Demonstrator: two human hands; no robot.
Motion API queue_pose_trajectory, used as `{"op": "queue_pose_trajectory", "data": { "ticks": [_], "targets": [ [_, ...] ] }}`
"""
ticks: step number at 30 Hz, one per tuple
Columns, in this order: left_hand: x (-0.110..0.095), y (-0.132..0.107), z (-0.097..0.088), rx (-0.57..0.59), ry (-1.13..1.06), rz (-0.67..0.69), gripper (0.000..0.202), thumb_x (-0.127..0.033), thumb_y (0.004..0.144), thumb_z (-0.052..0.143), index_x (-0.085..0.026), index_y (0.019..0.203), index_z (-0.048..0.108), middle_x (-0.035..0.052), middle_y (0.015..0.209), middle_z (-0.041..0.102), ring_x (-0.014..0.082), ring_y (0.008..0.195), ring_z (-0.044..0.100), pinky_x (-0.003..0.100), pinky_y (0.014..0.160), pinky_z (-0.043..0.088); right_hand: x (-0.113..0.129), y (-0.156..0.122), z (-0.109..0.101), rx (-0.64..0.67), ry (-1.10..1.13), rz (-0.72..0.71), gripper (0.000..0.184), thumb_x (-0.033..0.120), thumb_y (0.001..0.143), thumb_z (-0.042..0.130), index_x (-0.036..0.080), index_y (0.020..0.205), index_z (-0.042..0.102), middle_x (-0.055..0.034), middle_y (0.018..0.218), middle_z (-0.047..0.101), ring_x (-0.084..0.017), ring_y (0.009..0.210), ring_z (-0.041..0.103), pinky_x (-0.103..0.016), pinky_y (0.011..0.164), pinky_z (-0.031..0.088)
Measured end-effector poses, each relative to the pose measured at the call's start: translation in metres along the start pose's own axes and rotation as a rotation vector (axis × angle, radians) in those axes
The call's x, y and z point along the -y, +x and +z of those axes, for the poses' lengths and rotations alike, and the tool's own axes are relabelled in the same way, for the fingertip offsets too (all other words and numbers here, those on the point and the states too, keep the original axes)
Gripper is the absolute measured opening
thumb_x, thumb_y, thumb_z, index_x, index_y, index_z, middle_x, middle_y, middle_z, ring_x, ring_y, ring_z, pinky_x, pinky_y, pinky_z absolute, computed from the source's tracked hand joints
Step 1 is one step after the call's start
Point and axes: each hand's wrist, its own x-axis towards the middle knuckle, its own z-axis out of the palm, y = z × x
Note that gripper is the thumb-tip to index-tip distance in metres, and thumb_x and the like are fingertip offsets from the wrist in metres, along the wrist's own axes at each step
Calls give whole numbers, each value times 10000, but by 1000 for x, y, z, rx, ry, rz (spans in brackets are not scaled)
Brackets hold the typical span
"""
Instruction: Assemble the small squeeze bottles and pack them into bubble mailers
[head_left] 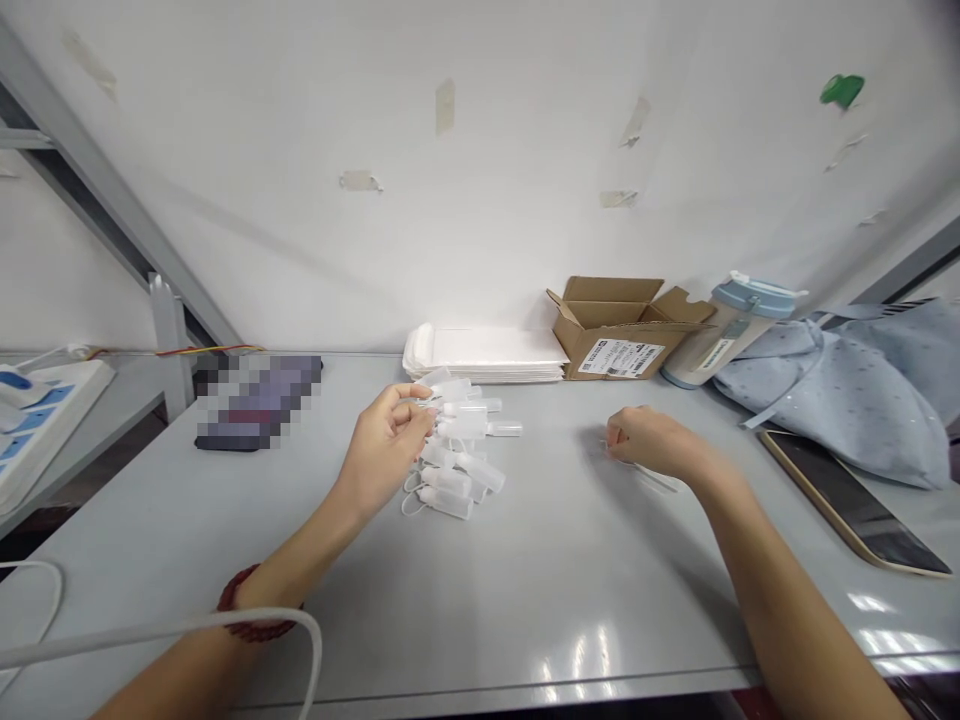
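Several small translucent plastic bottles [448, 502] with white caps and thin cord loops lie in a loose pile in the middle of the table. At the pile's left edge is my left hand [386, 435], its fingers curled and the thumb and forefinger pinched beside the bottle caps. What lies between those fingertips is too small to make out. Further right, my right hand [646, 440] rests low over the table with its fingers closed downward. Some thin whitish strips [660, 480] show beneath it, and its fingertips are mostly hidden.
Against the wall stand a stack of white envelopes [495, 350], an open cardboard box [619, 345] and a tilted cup [724, 335]. On the right are a light blue cloth bag [832, 395] and a phone [855, 500]. A white cable [165, 630] crosses the lower left.
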Motion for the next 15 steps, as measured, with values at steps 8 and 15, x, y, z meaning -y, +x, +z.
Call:
{"op": "queue_pose_trajectory", "data": {
  "ticks": [8,15],
  "targets": [
    [3,-5,4,27,45,19,200,-320,801,554,-209,965,526,-60,600,492,74,465,389,204,471,340,-9,-5,-3,8,-50,66,244,54,595,571,147,808,644,-111,857,633,-237,735,602,-262,517,378],
    [1,-12,10,50,114,51,179,-319,821,530,-210,962,528,-54,606,513,84,487,415,195,466,350,12,-1,0,-225,186,-268,102,171,763,540,166,830,617,-60,881,641,-179,825,588,-267,692,437]
  ]
}}
